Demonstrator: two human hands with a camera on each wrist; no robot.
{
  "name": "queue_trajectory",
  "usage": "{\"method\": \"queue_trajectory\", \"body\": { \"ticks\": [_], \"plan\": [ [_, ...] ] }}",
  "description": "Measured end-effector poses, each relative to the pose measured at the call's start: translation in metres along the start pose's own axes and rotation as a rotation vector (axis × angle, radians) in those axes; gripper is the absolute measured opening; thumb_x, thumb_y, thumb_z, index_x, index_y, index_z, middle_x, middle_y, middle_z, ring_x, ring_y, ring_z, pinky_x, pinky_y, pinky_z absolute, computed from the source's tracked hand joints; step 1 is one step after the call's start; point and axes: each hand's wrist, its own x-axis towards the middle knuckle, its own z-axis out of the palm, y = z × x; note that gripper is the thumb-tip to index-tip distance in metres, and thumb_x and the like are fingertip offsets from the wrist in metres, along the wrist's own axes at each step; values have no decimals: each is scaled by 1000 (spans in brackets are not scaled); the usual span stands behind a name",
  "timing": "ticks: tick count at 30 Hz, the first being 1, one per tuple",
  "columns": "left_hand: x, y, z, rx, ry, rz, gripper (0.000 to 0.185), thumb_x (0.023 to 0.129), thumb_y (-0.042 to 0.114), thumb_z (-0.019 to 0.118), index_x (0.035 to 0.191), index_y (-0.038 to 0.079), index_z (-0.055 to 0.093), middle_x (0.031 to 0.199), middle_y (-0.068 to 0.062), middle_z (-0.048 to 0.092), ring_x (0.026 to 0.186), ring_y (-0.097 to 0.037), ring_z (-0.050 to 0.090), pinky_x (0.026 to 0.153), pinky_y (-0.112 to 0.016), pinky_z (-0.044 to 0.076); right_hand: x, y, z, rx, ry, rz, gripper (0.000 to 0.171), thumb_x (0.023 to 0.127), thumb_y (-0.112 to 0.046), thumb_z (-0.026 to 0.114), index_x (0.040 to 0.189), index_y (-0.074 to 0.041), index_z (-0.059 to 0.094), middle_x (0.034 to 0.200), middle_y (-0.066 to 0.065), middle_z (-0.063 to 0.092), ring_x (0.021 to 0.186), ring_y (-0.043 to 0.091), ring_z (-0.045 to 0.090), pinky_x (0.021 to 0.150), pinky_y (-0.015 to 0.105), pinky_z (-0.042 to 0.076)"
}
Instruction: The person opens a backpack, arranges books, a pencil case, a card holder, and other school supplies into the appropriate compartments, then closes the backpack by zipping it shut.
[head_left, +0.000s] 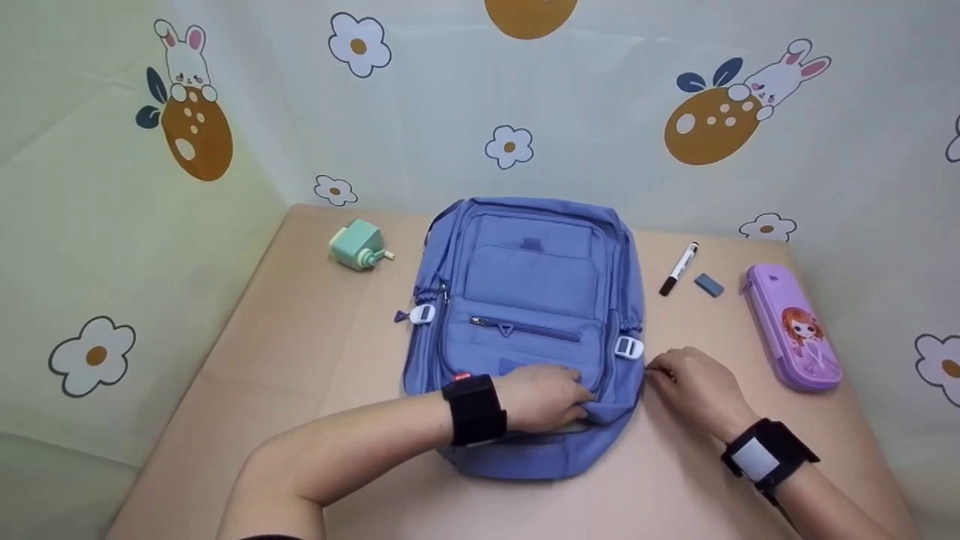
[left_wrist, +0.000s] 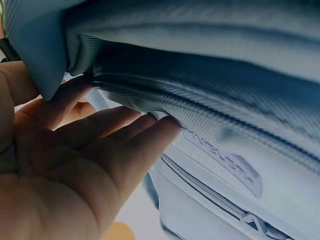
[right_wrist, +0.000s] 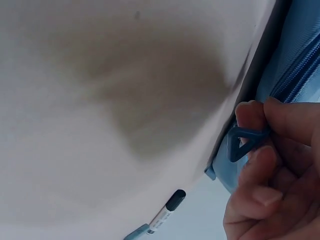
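Clearly the blue backpack [head_left: 529, 330] lies flat, front up, mid-counter [head_left: 315, 352] — steadied for zipping. At its near edge the left hand [head_left: 544, 397] lies with straight fingers [left_wrist: 125, 145] pressed on the fabric, bracing it. At its right side the right hand [head_left: 694, 386] pinches the triangular zipper pull [right_wrist: 245, 142] — grip closed on it.

Can't really see the left hand [head_left: 541, 396] fingertips, they're tucked into a fold of the blue backpack [head_left: 529, 300]. Right wrist view is mushy: most of it is a blurry pale surface, and the marker [right_wrist: 164, 215] is cut off at the bottom edge. The zipper pull [right_wrist: 243, 142] is half covered by right hand [head_left: 694, 387] fingers.
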Motion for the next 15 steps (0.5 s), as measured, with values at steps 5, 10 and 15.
{"method": "queue_trajectory", "body": {
  "ticks": [5, 10, 15],
  "plan": [
    [2, 0, 1, -9, 0, -3, 32, 106, 31, 55, 133, 21, 69, 126, -3, 68, 118, -18, 62, 98, -34, 50, -5, -4, -3, -34, -1, 3, 6, 91, -11, 75, 96, -14, 78, 89, 1, 73, 83, 23, 66, 74, 46, 55],
    [1, 0, 2, -14, 3, 2, 30, 106, 30, 56, 131, 20, 70, 122, -3, 69, 116, -18, 62, 98, -33, 50, -12, -13, -7, -57, -14, -13, 4, 92, -13, 74, 90, -15, 78, 86, -1, 72, 80, 22, 67, 73, 45, 56],
    [1, 0, 2, -4, 20, 18, 27, 105, 29, 57, 125, 19, 72, 110, -2, 69, 106, -16, 64, 90, -31, 52, -20, -23, -10, -75, -22, -53, 5, 89, -14, 77, 86, -17, 77, 82, -6, 70, 76, 18, 65, 68, 40, 55]
  ]
}}
